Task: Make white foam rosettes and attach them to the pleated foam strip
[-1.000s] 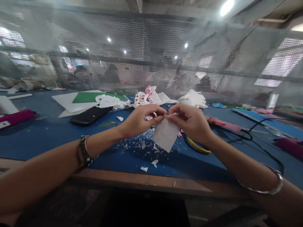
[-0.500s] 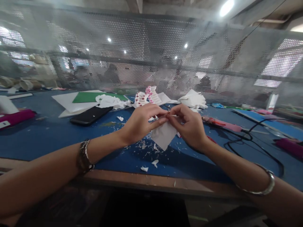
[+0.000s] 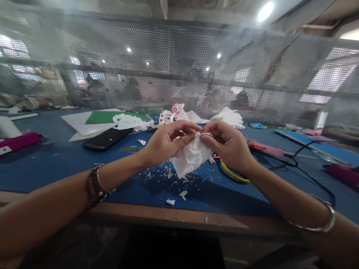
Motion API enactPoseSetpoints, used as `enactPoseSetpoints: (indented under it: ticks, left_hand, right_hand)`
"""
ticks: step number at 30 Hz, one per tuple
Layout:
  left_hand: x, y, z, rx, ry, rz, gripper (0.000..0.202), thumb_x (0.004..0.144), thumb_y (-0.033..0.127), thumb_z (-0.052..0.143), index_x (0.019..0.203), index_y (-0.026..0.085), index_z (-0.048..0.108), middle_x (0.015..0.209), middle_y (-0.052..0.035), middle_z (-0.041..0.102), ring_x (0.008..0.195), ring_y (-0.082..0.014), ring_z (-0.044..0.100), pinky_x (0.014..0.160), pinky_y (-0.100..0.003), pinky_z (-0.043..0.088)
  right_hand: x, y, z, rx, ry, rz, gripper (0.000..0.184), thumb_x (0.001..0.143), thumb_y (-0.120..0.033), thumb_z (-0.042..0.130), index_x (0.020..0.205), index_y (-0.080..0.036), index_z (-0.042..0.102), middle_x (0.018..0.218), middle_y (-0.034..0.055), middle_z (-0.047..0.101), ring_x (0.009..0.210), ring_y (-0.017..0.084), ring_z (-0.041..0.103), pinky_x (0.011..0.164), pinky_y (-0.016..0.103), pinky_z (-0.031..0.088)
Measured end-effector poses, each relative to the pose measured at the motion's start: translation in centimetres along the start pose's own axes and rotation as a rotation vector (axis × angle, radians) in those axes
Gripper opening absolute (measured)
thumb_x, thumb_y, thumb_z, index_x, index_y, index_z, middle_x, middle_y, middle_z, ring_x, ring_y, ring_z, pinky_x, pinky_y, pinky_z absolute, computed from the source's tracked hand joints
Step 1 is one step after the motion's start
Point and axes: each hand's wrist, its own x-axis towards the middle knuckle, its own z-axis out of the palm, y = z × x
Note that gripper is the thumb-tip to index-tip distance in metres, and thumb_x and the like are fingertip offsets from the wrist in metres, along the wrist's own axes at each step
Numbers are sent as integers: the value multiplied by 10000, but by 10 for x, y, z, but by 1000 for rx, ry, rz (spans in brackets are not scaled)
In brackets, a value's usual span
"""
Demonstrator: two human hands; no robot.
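A crumpled piece of thin white tissue paper hangs between my hands above the blue table. My left hand pinches its upper edge between thumb and fingers. Close beside it, my right hand pinches the same edge from the other side. Below the paper lie several white scraps and shreds. Beneath my right wrist, a tool with a yellow curved handle rests partly hidden. Just beyond my hands stand white pleated pieces with red and pink dots.
At left lie a black phone, a green sheet and a magenta object. Stacked white paper sits behind my right hand. A pink-handled tool and black cable lie at right. A perforated metal screen borders the back.
The paper has gone from fairly flat to wrinkled and bunched, and more of it shows. My right hand has shifted slightly right, uncovering the yellow handle.
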Motion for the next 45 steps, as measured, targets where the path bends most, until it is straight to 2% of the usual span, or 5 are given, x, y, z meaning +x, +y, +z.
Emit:
enactPoseSetpoints:
  ticks: [7,16,22,35,45]
  left_hand:
    - [0,1,0,-52,-22,60,174,755,162,509,928,161,491,759,-10,546,679,-78,522,622,-171,442]
    - [1,-4,3,-127,104,-26,95,686,204,592,630,144,545,709,-21,575,691,-111,528,616,-230,437]
    - [-3,5,7,191,208,27,73,717,207,562,704,167,621,691,-19,607,658,-110,535,565,-213,435]
    - [-4,4,2,386,122,171,99,742,223,544,772,162,615,744,-28,632,688,-112,556,591,-212,449]
    - [-2,7,-1,454,99,228,88,749,182,516,747,155,599,709,-26,601,638,-94,528,574,-203,450]
  right_hand:
    - [2,1,-2,124,-91,98,56,712,-171,518,701,-147,469,582,-51,438,479,22,381,412,150,308]
    - [-2,-2,4,-15,35,-5,48,709,-175,522,695,-155,481,596,-42,465,489,34,398,417,161,319]
    - [-7,2,7,-258,153,-172,33,725,-153,512,717,-171,485,636,-27,512,559,63,478,509,192,402]
    - [-7,3,3,-482,105,-372,68,748,-137,492,715,-187,523,699,2,604,675,98,566,626,236,450]
    - [-4,5,5,-194,81,-144,16,724,-172,537,712,-161,537,671,-11,587,618,72,550,566,197,452]
